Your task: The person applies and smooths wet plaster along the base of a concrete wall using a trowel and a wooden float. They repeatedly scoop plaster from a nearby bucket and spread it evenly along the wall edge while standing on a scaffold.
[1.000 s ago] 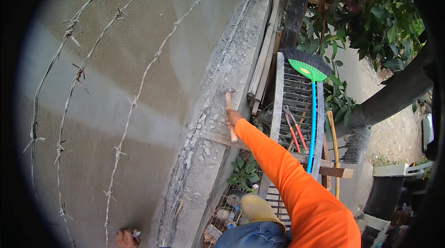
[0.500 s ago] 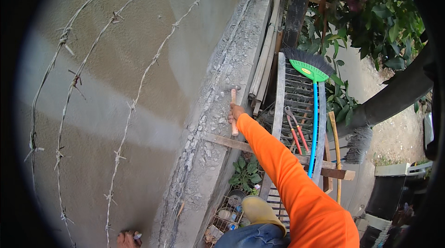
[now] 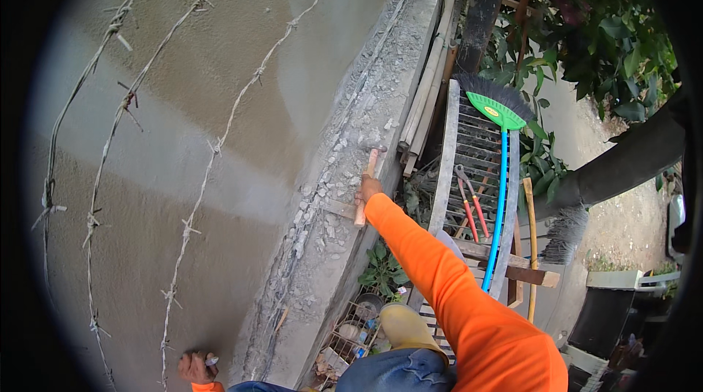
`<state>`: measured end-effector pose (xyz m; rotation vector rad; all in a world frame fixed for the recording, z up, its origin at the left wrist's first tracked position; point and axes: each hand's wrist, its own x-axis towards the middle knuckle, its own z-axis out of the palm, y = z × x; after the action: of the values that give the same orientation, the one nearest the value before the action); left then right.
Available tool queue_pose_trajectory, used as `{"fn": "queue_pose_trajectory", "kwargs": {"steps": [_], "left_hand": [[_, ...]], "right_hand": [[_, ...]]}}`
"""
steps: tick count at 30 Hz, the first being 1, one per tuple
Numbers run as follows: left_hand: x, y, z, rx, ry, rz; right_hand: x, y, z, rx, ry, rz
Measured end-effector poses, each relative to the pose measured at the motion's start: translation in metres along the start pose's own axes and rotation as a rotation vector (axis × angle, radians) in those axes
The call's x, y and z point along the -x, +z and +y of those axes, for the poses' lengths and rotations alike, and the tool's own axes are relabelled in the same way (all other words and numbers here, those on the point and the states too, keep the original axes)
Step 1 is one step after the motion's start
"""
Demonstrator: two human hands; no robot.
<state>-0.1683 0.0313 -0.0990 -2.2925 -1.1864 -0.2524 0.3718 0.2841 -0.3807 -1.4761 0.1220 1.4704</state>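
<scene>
My right hand (image 3: 370,190) grips a wooden-handled hammer (image 3: 372,163) over the chipped concrete ledge (image 3: 313,297); the dark head lies at the handle's upper end, among grey rubble (image 3: 329,240). A wooden batten (image 3: 339,208) crosses the ledge under the handle. At the lower left my left hand (image 3: 198,368) is curled against the plastered wall (image 3: 212,260), with a small pale object (image 3: 212,360) in its fingers, too small to make out. Three strands of barbed wire (image 3: 220,145) run across that wall.
Right of the ledge are long poles (image 3: 428,84), a slatted rack (image 3: 452,136) bearing a green broom (image 3: 496,112) and red-handled cutters (image 3: 476,213), a wooden-handled mop (image 3: 564,234), a dark pipe (image 3: 615,165) and foliage (image 3: 615,33). My yellow boot (image 3: 401,330) is above a wire crate (image 3: 351,330).
The hammer in my right hand has shifted slightly down and left since half a second ago. My left hand sits higher, with its orange cuff now showing. The view has shifted a little.
</scene>
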Motion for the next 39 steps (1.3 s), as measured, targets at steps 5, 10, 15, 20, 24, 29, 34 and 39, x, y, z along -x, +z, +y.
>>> {"fn": "queue_pose_trajectory", "kwargs": {"steps": [5,10,15,20,24,29,34,39], "left_hand": [[0.000,-0.001,0.000,-0.019,-0.007,-0.034],[-0.001,-0.003,0.001,-0.027,-0.011,-0.062],[0.000,-0.002,0.001,-0.056,-0.024,-0.037],[0.001,-0.003,-0.001,-0.031,-0.005,-0.043],[-0.001,-0.003,-0.002,-0.003,0.011,-0.065],[-0.005,-0.006,0.001,-0.005,0.001,-0.036],[-0.006,-0.007,0.001,-0.023,0.009,-0.038],[-0.003,-0.005,0.000,-0.001,0.002,-0.062]], "right_hand": [[0.015,-0.005,0.015,0.139,0.053,-0.134],[0.022,-0.006,0.028,0.143,0.125,-0.210],[0.035,-0.005,0.032,0.041,0.032,-0.058],[0.076,-0.024,0.046,0.219,0.065,-0.176],[0.108,-0.054,0.074,0.240,-0.018,-0.098],[0.112,-0.038,0.095,0.283,-0.185,0.028],[0.115,-0.023,0.093,0.434,-0.139,-0.079],[0.084,-0.036,0.068,0.201,-0.110,-0.039]]}}
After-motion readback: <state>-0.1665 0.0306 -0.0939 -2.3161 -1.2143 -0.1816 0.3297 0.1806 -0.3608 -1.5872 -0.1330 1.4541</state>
